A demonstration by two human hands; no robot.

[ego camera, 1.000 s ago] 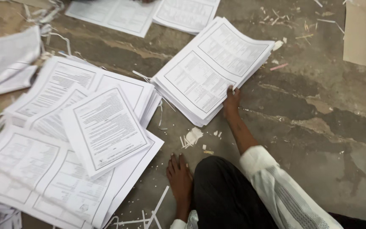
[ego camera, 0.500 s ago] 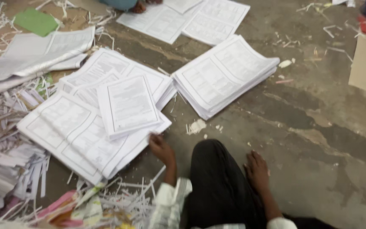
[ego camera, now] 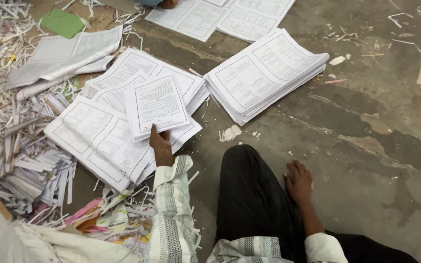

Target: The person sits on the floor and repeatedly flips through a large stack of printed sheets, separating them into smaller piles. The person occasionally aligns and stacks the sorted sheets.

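The person sits on the concrete floor (ego camera: 366, 146), dark-trousered knee fwd. Left hand (ego camera: 161, 146) reaches out from a striped sleeve to the near edge of the folded printed sheet (ego camera: 157, 104), which lies atop the spread pile of sheets (ego camera: 98, 141) left of the knee. Grip: fingers closed on the sheet's lower edge, thumb side not clear. Right hand (ego camera: 298, 181) lies flat on the floor right of the knee, fingers spread, holding nothing. Vs. half a sec ago: left hand has moved up onto the sheet; right hand much the same. Thick stack of sheets (ego camera: 264, 73) sits beyond the knee; shredded paper strips (ego camera: 10, 146) lie left of the pile.
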